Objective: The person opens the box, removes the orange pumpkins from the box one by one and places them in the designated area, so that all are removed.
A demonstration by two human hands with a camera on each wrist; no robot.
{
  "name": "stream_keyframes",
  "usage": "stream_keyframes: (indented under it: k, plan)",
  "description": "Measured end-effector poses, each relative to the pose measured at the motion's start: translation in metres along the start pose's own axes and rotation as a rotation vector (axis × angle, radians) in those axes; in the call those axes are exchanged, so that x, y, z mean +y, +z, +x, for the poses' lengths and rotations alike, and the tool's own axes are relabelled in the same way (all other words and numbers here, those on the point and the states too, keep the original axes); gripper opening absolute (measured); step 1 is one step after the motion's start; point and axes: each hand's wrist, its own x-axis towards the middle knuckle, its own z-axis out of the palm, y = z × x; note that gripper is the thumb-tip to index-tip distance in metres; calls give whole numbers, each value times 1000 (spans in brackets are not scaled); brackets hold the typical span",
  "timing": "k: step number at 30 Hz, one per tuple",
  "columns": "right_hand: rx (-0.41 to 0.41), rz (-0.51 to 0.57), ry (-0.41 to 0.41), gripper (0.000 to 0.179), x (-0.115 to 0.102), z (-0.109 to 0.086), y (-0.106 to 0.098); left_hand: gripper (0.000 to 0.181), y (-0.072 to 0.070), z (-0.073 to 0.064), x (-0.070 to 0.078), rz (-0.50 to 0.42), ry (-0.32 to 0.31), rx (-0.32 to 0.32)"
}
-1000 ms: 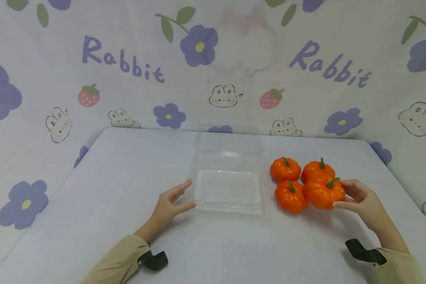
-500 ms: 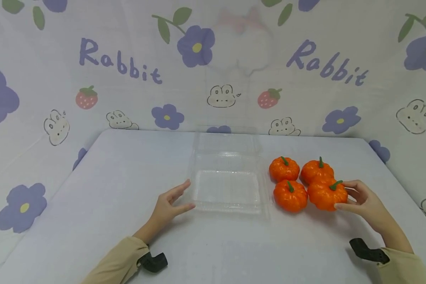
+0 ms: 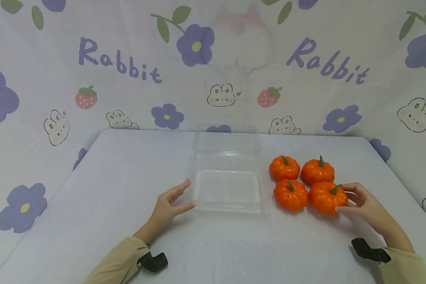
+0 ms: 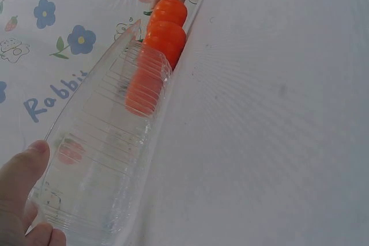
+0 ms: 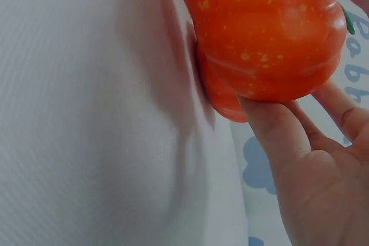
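Thumb and fingers of my right hand (image 3: 363, 205) grip the side of a small orange pumpkin (image 3: 327, 199) with a green stem. In the right wrist view the thumb lies against the skin of this pumpkin (image 5: 265, 33). It is the front right one of a tight two-by-two group, beside another pumpkin (image 3: 291, 196) and in front of a third (image 3: 318, 172). My left hand (image 3: 167, 205) has its fingers spread at the left edge of a clear plastic clamshell box (image 3: 227, 206), which stands with its lid folded back. Nothing is in the left hand.
A further pumpkin (image 3: 284, 169) sits at the back left of the group, near the box's right side. The white table (image 3: 213, 248) ends at the back against a printed curtain (image 3: 184, 86) with flowers and rabbits.
The pumpkin in my right hand has moved slightly right and come down toward the table, away from the one behind it. My left hand stays beside the box.
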Motion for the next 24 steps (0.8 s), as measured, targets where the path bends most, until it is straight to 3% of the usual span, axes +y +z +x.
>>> stream_keyframes:
  k: [6,14,20,24]
  plan:
    - [-18,-43,34,44,0,1,0,57,0,0,0,1,-3,4]
    - [-41,-91,148,45,3,-4,0,57,1,-4,3,1,-8,-5]
    - [-58,-74,128,45,4,-3,-1,56,0,-2,6,48,50,0]
    - [-67,-90,165,43,3,-3,-3,56,0,-1,2,100,81,8]
